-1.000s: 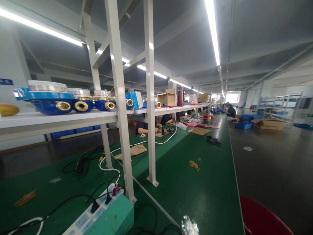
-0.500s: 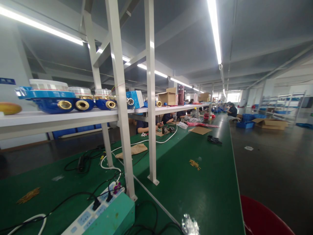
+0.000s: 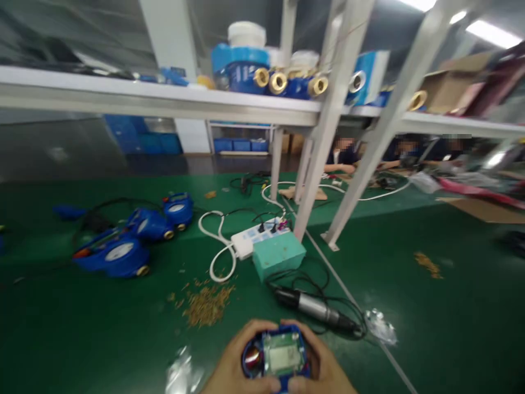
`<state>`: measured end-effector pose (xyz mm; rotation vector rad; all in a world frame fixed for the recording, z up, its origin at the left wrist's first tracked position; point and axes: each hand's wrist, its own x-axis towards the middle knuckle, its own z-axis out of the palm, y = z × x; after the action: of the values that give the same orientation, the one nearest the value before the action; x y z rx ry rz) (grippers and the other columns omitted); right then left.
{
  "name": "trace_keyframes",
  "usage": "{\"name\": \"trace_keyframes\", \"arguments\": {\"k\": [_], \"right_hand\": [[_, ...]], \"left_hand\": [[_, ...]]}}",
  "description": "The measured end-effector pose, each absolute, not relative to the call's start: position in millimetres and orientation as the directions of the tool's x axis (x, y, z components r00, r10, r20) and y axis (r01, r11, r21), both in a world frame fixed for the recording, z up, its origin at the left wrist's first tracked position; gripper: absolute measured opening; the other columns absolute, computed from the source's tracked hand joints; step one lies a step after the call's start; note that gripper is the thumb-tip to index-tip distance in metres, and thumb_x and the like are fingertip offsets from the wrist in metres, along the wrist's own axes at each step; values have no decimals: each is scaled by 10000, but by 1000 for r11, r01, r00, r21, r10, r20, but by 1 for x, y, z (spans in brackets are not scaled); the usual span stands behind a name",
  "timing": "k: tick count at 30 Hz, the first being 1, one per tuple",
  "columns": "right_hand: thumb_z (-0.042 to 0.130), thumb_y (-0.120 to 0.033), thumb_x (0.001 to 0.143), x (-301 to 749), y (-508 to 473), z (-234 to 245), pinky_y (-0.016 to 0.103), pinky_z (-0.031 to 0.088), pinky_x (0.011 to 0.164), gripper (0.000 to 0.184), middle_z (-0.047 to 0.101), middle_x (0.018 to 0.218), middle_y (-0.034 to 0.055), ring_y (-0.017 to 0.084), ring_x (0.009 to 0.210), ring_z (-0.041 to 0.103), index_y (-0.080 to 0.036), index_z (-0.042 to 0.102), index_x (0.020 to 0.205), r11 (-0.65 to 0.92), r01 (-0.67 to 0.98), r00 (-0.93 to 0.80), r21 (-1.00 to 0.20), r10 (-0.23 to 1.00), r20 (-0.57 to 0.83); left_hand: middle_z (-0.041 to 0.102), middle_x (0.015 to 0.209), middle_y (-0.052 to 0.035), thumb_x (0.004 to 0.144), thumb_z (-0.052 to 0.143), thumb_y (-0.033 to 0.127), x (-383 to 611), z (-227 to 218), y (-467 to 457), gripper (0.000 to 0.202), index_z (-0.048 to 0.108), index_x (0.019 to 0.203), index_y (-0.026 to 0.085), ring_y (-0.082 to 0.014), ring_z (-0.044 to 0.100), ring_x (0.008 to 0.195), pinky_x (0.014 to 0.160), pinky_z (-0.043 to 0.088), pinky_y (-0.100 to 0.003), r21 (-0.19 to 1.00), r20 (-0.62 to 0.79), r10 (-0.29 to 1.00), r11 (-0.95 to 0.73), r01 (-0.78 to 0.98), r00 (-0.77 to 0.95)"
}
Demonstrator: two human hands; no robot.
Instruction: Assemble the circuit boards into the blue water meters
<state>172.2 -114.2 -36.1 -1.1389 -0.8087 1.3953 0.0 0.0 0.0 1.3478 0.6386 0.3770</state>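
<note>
1. Green matting covers a long factory table, with a white shelf on slanted white posts running above its far side.
2. At the near edge of the table, about the middle, sits a blue water meter with its lid off, showing a pale circuit board inside.
3. Both of the person's hands clasp this meter. The left hand curls around its left side and the right hand around its right side, fingers wrapped against the blue casing.
4. Just beyond the hands lies a dark and silver electric screwdriver, its black cable looping around it.
5. To the left of the screwdriver is a scattered heap of small brass screws.
6. Farther in stands a mint-green box, touching a white power strip with plugs in it; a white cable loops from the strip.
7. Toward the left edge lie three more blue water meters in a loose row.
8. On the shelf above stand further blue meters with brass fittings, and a cardboard box toward the right.
9. Other people in dark clothing sit working along the far side of the table, blurred.
10. A second small pile of brass pieces lies toward the right edge.
</note>
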Motion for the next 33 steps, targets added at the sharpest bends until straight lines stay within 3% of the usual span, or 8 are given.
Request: {"name": "trace_keyframes", "arguments": {"k": [6,11,12,14,16,18,22,33], "right_hand": [[906,-475,626,162,-131,-50,473,468,1068,837,651,1298,122,355,1267,569,-301,541,1358,-251,-280,147,-927,943,-300],[935,-586,518,201,-134,-31,481,481,1060,970,621,1355,113,374,1276,560,-309,576,1375,-367,-246,-10,-897,927,-376],[936,-612,490,214,-126,-23,488,509,1028,979,621,1354,120,386,1260,571,-296,606,1355,-406,-190,-67,-894,914,-401],[849,-553,697,233,-102,-5,447,570,949,685,640,1322,130,345,1186,633,-281,662,1298,-366,79,-48,-927,928,-370],[753,-511,810,237,-66,7,390,600,884,416,708,1159,135,292,1025,707,-221,751,1109,-188,364,40,-912,982,-186],[601,-405,933,222,-26,10,341,600,836,269,731,1029,97,231,942,714,-200,753,1019,8,659,-118,-753,989,-94],[637,-138,905,171,42,-13,372,552,877,110,720,928,67,196,886,682,-145,719,977,77,816,-205,-573,965,-162],[628,-328,984,146,64,-36,426,551,891,221,663,1069,67,211,976,654,-133,646,1085,174,968,-235,-181,886,-400]], "left_hand": [[679,1141,-67,567,910,321,-12,-7,1,684,639,1184,199,-226,629,1024,929,489,-355,974,-174,535,217,65,827],[706,1047,-50,540,917,306,-12,-10,-4,694,661,1175,189,-199,635,921,850,502,-335,973,-179,519,220,72,836],[707,1039,-46,548,913,318,-12,-11,-4,690,664,1179,193,-195,636,911,850,503,-336,975,-177,521,206,78,835],[708,1032,-41,563,905,348,-13,-11,-3,686,669,1191,203,-189,638,898,857,506,-338,978,-170,523,191,80,835],[708,1034,-42,565,903,372,-14,-10,-2,682,680,1188,209,-193,639,905,868,508,-341,981,-166,531,174,85,831],[711,1038,-43,545,912,383,-14,-9,-2,683,696,1169,208,-200,642,912,883,509,-347,982,-164,547,166,86,821],[718,1050,-49,532,922,378,-15,-8,-3,697,696,1166,198,-201,651,909,876,511,-334,981,-155,557,182,62,816],[729,1105,-46,591,905,376,-15,-10,-2,652,686,1181,204,-223,677,998,933,508,-328,988,-85,549,154,-1,831]]}}
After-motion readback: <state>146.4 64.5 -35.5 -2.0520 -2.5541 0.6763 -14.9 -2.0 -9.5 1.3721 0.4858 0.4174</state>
